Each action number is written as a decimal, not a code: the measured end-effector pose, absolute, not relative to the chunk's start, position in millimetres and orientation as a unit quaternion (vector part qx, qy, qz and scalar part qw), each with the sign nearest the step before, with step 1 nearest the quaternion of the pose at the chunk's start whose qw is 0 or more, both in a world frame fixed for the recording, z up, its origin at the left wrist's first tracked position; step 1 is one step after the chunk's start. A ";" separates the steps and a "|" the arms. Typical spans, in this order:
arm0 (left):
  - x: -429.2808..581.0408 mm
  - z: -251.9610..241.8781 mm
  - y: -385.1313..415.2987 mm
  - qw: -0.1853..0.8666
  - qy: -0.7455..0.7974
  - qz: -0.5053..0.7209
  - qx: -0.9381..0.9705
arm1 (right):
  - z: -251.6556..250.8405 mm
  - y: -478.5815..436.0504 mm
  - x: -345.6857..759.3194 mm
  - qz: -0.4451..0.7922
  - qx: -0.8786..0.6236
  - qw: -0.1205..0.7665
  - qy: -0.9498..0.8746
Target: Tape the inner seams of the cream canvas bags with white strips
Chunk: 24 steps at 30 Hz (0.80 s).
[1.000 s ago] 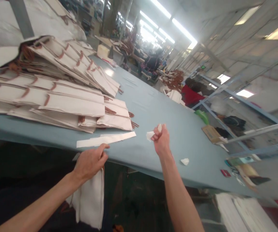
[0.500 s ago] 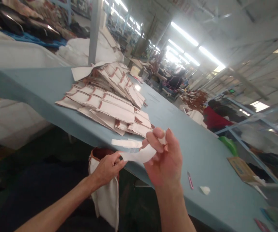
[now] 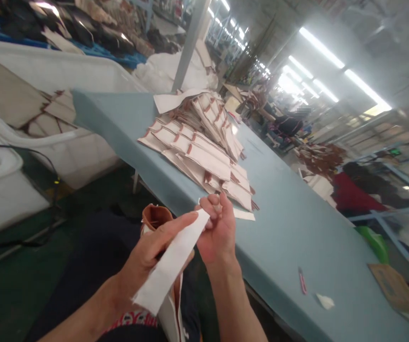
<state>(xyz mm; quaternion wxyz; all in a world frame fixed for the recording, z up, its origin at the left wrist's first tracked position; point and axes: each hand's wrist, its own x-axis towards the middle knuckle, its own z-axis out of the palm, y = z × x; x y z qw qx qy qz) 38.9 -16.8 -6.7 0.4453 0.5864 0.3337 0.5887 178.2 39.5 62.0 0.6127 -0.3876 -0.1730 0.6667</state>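
A white strip (image 3: 176, 261) of tape or fabric slants across my left hand (image 3: 154, 251), whose thumb presses on it near the upper end. My right hand (image 3: 220, 225) is closed, with its curled fingers right beside that end; what they pinch is hidden. A white sewn piece with brown lining (image 3: 156, 216), shaped like a boot shaft, stands open end up at my lap, partly behind my left hand. Another white strip (image 3: 243, 215) lies on the table by the pile of flat white pieces with brown edges (image 3: 204, 156).
The blue-covered table (image 3: 275, 228) runs diagonally past my right. On it lie a pink cutter (image 3: 302, 281), a white scrap (image 3: 324, 301) and brown cardboard (image 3: 396, 289). White bins (image 3: 87, 161) stand at left, with a dark cable (image 3: 44, 164). A person (image 3: 290, 124) sits farther back.
The view has swung left. The strip, stretched between both hands before, now lies along my left hand. My hands have come closer together, and my right fingers have curled in.
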 end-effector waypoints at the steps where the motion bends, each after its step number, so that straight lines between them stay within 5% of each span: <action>1: 35.7 -3.6 -19.8 0.437 0.325 0.592 0.594 | 57.9 38.3 172.3 0.670 -0.392 0.609 -0.163; 10: 16.1 17.0 -20.6 0.496 0.322 0.538 0.601 | 2.9 32.3 168.3 0.688 -0.418 0.566 -0.177; 18: 13.3 10.0 -15.5 0.501 0.409 0.489 0.585 | -69.7 3.2 227.4 0.565 -0.557 0.546 -0.270; 24: 28.6 15.3 -7.2 0.511 0.464 0.442 0.572 | -38.1 -30.1 248.4 0.387 -0.586 0.563 -0.435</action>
